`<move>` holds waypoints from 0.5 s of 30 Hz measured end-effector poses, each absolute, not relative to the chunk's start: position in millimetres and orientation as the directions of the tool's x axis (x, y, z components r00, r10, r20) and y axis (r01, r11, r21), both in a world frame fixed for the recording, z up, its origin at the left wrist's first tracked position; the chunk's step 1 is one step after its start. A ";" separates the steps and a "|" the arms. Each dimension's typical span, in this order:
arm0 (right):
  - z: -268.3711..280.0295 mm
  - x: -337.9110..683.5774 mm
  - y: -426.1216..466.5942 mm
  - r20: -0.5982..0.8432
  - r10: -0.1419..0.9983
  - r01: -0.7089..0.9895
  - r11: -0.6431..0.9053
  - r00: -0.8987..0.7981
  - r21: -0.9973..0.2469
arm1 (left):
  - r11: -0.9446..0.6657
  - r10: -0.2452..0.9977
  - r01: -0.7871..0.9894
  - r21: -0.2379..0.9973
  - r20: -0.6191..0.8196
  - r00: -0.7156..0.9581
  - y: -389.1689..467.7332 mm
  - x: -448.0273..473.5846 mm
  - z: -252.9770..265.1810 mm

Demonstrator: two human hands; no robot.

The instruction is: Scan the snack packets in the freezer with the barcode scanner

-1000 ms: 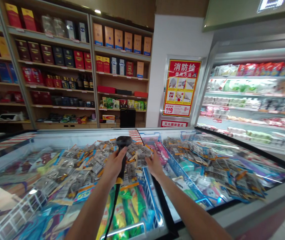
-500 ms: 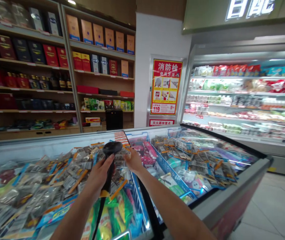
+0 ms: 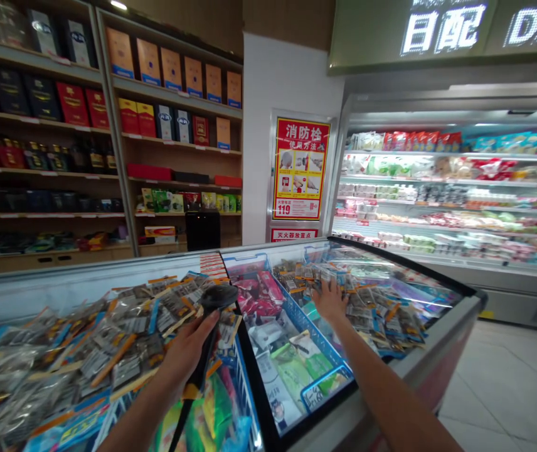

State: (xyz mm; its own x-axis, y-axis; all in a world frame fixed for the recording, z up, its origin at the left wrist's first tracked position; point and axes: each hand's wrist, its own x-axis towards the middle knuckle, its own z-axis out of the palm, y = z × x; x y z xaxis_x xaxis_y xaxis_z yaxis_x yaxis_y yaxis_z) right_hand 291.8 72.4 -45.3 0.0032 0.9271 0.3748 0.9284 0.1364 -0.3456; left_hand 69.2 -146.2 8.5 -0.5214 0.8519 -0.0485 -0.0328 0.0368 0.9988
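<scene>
Left hand (image 3: 184, 353) up close, fingers wrapped round black scanner (image 3: 219, 296), tilted up and away, cord (image 3: 182, 423) trailing down. Left packet pile (image 3: 125, 329) lies leftward and beyond. And right hand (image 3: 332, 306), farther out, clearly nearer right packet pile (image 3: 384, 311): that spreads ahead and rightward of fingers, long axis running far-left to near-right. Right fingers splayed, palm down over pile's edge; contact, cannot tell. Beyond: red poster (image 3: 301, 169).

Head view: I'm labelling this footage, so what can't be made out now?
In the head view:
Barcode scanner: grip partly hidden by left hand.
Scanner cable: far end cut off by bottom edge.
Plastic packets: fine print too small.
Right hand: its back hides whether it grips a packet.
</scene>
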 end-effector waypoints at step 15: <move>-39.8 295.9 79.2 0.466 0.876 0.874 0.128 0.121 -0.468 | 0.046 0.918 -0.123 0.991 -0.091 -0.386 -150.2 78.9 12.6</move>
